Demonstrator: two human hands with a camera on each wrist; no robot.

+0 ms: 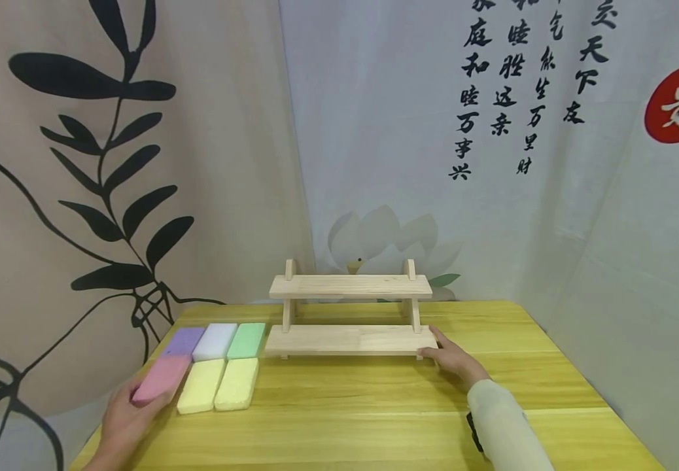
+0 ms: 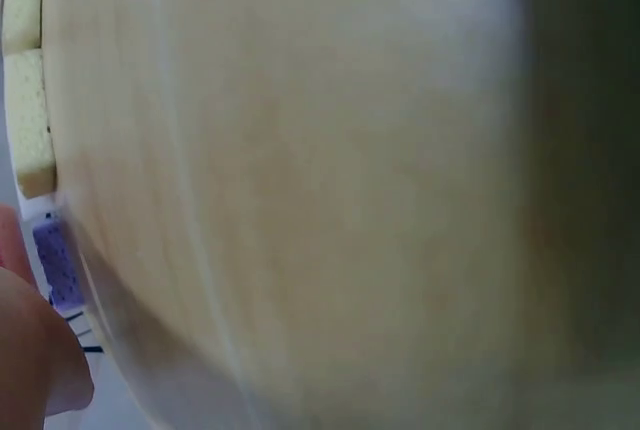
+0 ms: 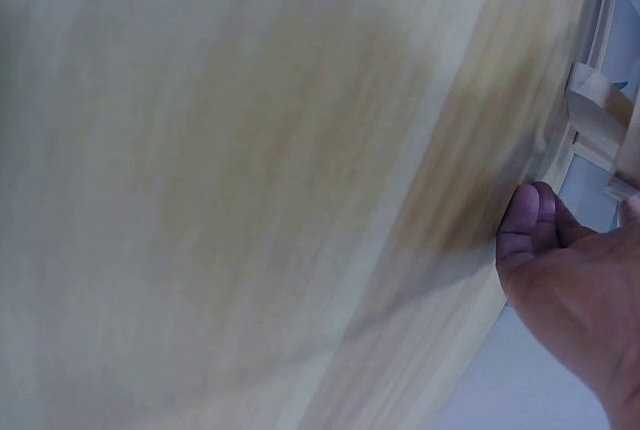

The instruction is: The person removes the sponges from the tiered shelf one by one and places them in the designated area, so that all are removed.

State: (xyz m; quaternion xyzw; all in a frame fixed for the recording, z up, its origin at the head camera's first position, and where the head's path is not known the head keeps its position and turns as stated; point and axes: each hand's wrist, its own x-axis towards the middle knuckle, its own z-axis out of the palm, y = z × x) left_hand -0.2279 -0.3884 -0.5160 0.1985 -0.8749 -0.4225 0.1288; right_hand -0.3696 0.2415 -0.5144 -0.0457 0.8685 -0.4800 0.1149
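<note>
At the table's left side my left hand holds a pink sponge block, thumb along its near right side and fingers at its left edge. Behind it lie a purple sponge, a white one and a green one. Two pale yellow sponges lie side by side to its right. A two-tier wooden display rack stands at the back middle. My right hand grips the right end of its lower shelf. In the right wrist view, some fingers of that hand are hidden.
The yellow wooden table extends in front of the rack. Behind it hangs a printed curtain with dark leaves, a lotus and writing. The table's left edge runs close beside my left hand.
</note>
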